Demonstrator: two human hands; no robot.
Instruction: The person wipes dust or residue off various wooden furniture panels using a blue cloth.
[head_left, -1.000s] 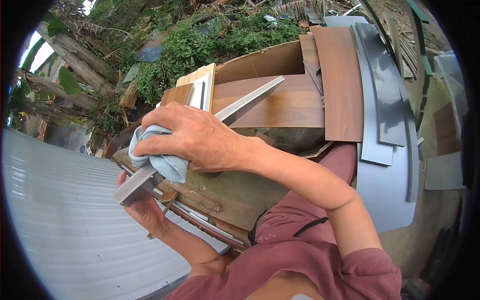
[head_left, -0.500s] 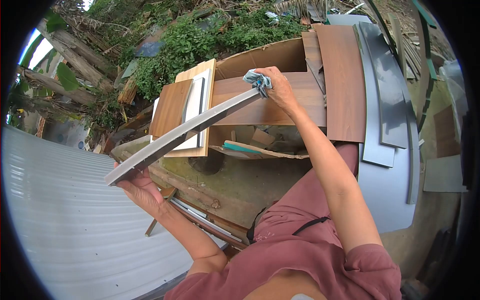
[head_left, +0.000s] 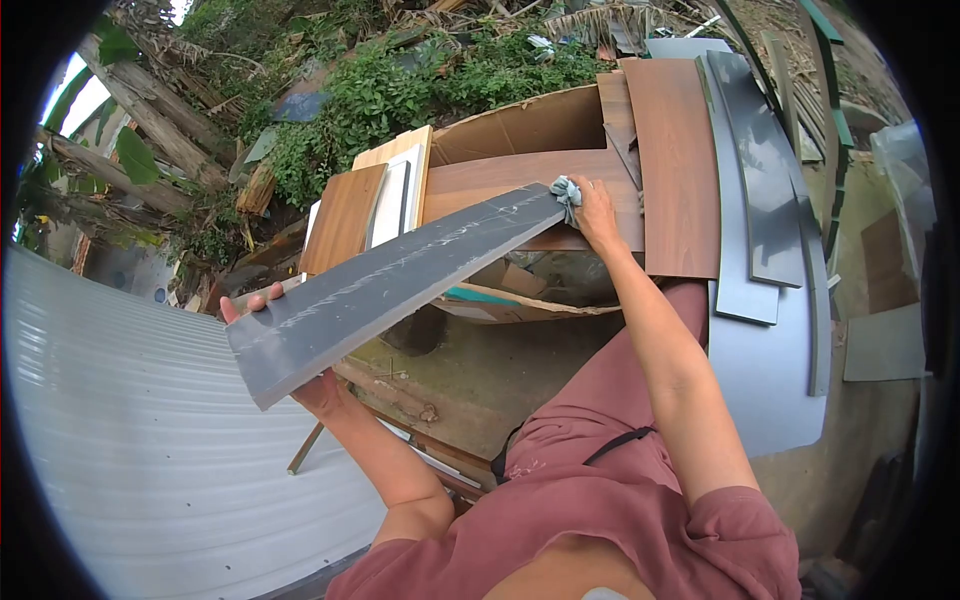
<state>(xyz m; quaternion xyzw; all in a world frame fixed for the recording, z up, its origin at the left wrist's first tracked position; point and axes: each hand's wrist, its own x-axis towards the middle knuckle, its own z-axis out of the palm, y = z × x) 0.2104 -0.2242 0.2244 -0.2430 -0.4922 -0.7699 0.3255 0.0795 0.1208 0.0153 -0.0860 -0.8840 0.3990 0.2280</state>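
Observation:
A long dark grey board (head_left: 400, 285) with whitish scuff marks on its face is held up at a slant in front of me. My left hand (head_left: 318, 392) grips its lower left end from beneath, with fingertips curling over the far edge. At the upper right end, my right hand (head_left: 597, 215) is closed on a crumpled light blue cloth (head_left: 566, 197). The cloth presses against the end of the board.
Brown wood-look panels (head_left: 682, 165) lie over an open cardboard box (head_left: 530, 125). Grey panels (head_left: 745, 300) are stacked to the right. Smaller boards (head_left: 345, 215) lean at the left of the box. White corrugated sheeting (head_left: 150, 430) fills the lower left.
The board has rolled from edge-on so its broad scuffed face now shows. My right hand and the cloth have moved slightly right and down, and my left hand has shifted right and down.

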